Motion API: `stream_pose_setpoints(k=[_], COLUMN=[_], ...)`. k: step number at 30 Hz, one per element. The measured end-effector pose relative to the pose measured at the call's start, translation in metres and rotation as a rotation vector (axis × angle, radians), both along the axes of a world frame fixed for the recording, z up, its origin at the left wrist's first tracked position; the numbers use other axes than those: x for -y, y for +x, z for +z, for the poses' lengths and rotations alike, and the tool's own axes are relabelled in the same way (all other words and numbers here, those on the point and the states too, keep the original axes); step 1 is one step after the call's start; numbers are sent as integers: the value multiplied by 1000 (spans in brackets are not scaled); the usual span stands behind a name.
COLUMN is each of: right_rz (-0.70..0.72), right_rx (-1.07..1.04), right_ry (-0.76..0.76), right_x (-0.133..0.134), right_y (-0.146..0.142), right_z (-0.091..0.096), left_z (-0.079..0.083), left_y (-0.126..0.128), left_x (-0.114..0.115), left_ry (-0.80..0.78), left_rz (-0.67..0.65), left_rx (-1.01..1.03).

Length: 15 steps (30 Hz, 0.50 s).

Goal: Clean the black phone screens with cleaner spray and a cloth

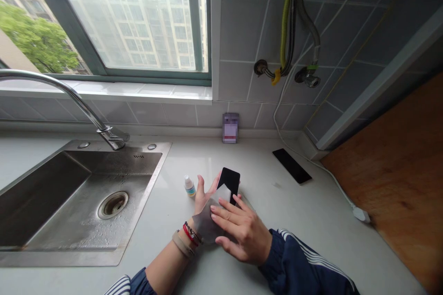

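Note:
A black phone (230, 179) is held up over the white counter by my left hand (201, 198), which cradles it from below with the fingers around its left edge. A grey cloth (210, 219) lies over the phone's near end and my left palm. My right hand (239, 233) presses this cloth onto the phone with the fingers laid flat and close together. Just left of my left hand stands a small white dropper bottle (188, 186).
A steel sink (44, 203) with a curved tap (62, 97) fills the left. A second black phone (291, 165) lies at the back right on a white cable (332, 177). A small box (230, 127) leans on the tiled wall. A wooden panel (398, 179) bounds the right.

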State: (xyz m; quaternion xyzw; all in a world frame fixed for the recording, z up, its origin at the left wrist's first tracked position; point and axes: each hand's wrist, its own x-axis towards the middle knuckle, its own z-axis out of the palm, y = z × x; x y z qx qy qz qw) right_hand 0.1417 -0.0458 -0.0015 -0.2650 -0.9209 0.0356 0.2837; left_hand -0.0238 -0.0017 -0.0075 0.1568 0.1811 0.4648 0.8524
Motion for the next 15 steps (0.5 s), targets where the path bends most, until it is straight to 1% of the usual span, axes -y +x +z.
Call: stream_pose_setpoints(k=[3, 5, 8, 10, 13, 15], right_rz=[-53, -99, -215, -299, -382, -416], right_rx=[93, 121, 116, 106, 70, 39], right_ry=[-60, -77, -98, -126, -148, -143], right_x=[-1, -4, -11, -18, -25, -27], right_y=[0, 2, 10, 16, 23, 24], right_z=[-3, -4, -7, -9, -12, -15], left_z=[-7, -11, -11, -8, -3, -2], left_y=[2, 5, 9, 11, 12, 12], left_x=[-1, -2, -1, 2, 6, 8], left_ry=[-83, -111, -69, -21, 35, 53], left_rz=[0, 28, 66, 25, -67, -75], left_rx=[14, 21, 30, 34, -2, -46])
